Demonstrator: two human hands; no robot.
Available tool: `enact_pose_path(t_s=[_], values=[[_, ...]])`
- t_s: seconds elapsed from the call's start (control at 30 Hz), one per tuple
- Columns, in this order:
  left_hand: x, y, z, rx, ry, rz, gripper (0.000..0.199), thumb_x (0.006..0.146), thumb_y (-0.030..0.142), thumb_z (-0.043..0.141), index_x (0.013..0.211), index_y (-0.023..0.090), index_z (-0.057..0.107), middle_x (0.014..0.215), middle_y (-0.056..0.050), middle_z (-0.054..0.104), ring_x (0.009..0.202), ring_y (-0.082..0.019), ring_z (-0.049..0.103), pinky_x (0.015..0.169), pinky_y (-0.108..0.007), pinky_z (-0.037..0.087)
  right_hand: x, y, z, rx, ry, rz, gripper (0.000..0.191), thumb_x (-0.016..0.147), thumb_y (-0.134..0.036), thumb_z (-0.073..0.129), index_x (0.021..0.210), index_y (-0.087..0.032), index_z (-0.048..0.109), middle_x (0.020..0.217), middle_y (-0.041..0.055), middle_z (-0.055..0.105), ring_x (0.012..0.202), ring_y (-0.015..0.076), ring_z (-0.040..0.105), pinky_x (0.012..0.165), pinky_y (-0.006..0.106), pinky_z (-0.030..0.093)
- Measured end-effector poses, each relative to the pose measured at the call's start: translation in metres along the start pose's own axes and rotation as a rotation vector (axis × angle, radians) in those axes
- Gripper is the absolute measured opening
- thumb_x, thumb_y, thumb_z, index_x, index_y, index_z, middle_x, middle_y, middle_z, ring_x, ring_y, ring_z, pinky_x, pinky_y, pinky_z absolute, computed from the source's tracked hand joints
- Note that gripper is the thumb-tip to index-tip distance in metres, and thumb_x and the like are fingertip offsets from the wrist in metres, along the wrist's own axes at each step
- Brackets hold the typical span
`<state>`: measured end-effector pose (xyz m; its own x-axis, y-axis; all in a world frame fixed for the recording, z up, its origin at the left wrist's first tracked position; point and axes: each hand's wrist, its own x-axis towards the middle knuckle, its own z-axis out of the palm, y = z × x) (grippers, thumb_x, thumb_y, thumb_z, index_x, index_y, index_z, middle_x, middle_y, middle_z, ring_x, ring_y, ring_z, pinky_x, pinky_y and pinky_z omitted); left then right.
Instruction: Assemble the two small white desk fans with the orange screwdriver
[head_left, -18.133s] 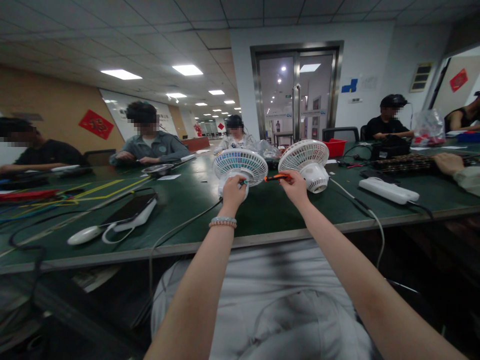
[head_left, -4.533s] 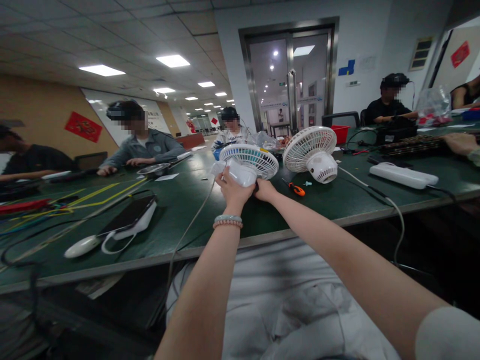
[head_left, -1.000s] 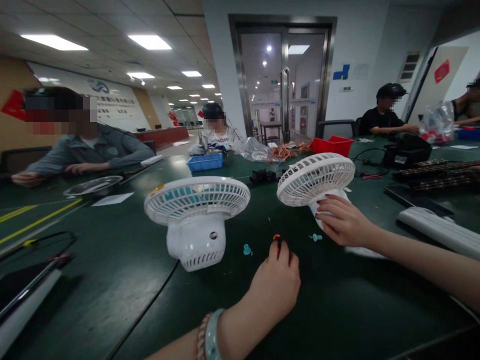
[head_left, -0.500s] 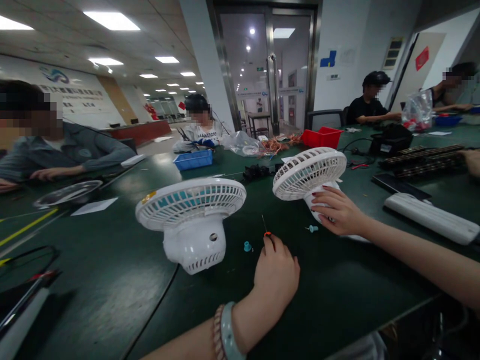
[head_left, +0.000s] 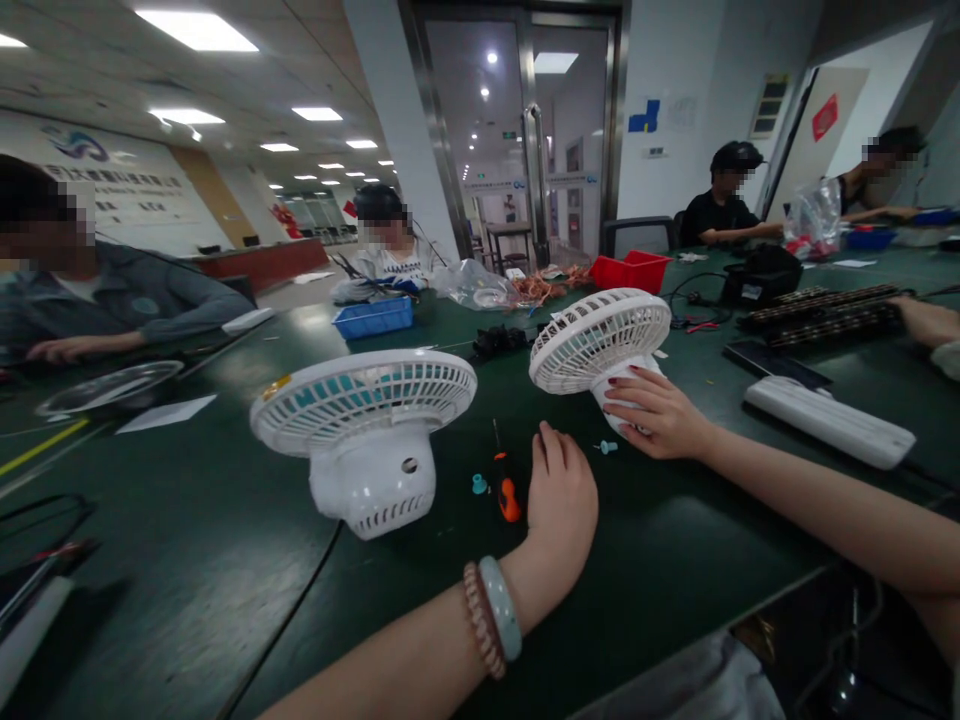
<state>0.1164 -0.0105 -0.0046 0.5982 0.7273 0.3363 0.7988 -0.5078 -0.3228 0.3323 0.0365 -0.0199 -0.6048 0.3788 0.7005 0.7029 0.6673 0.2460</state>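
Observation:
My right hand (head_left: 660, 415) grips the motor housing of a tilted white fan (head_left: 604, 340) with a round slotted cage. My left hand (head_left: 562, 485), with a bangle and a beaded bracelet at the wrist, rests on the table, fingers stretched forward and nothing visible in it. Just left of it lies an orange and black screwdriver (head_left: 506, 490), apart from the fingers. A small teal plastic part (head_left: 479, 484) sits beside the screwdriver, and a pale blue one (head_left: 608, 447) lies below the tilted fan. Another white fan (head_left: 375, 440) stands on the left, its cable running to the front.
On the green table (head_left: 210, 560) stand a blue bin (head_left: 373, 318) and a red bin (head_left: 630, 270), with copper wire scraps (head_left: 551, 288) near them. To the right lie a white power strip (head_left: 829, 420) and dark bars (head_left: 821, 315). Several people sit around the table.
My left hand has let go of the screwdriver, which now lies on the table, and has shifted to its right. My right hand stays on the fan. The view has turned slightly.

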Motion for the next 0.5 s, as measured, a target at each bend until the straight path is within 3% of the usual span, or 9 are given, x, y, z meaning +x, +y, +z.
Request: enact_pose_path(t_s=[0.3, 0.5], values=[[-0.007, 0.007, 0.007, 0.175, 0.13, 0.149, 0.041, 0.083, 0.012, 0.033, 0.116, 0.003, 0.053, 0.115, -0.018, 0.056, 0.117, -0.032, 0.044, 0.096, -0.046, 0.037, -0.002, 0.001, 0.003, 0.016, 0.033, -0.023, 0.033, 0.077, -0.022, 0.053, 0.11, -0.021, 0.058, 0.115, 0.0071, 0.059, 0.116, 0.0215, 0.047, 0.103, 0.047, 0.032], [0.007, 0.015, 0.016, 0.083, 0.147, 0.148, 0.041, 0.084, 0.015, 0.034, 0.121, 0.003, 0.047, 0.12, -0.019, 0.052, 0.114, -0.029, 0.047, 0.092, -0.042, 0.04, -0.002, 0.001, 0.006, 0.028, 0.059, -0.019, 0.033, 0.077, -0.023, 0.053, 0.11, -0.023, 0.057, 0.115, 0.0065, 0.059, 0.115, 0.022, 0.048, 0.102, 0.048, 0.033]])
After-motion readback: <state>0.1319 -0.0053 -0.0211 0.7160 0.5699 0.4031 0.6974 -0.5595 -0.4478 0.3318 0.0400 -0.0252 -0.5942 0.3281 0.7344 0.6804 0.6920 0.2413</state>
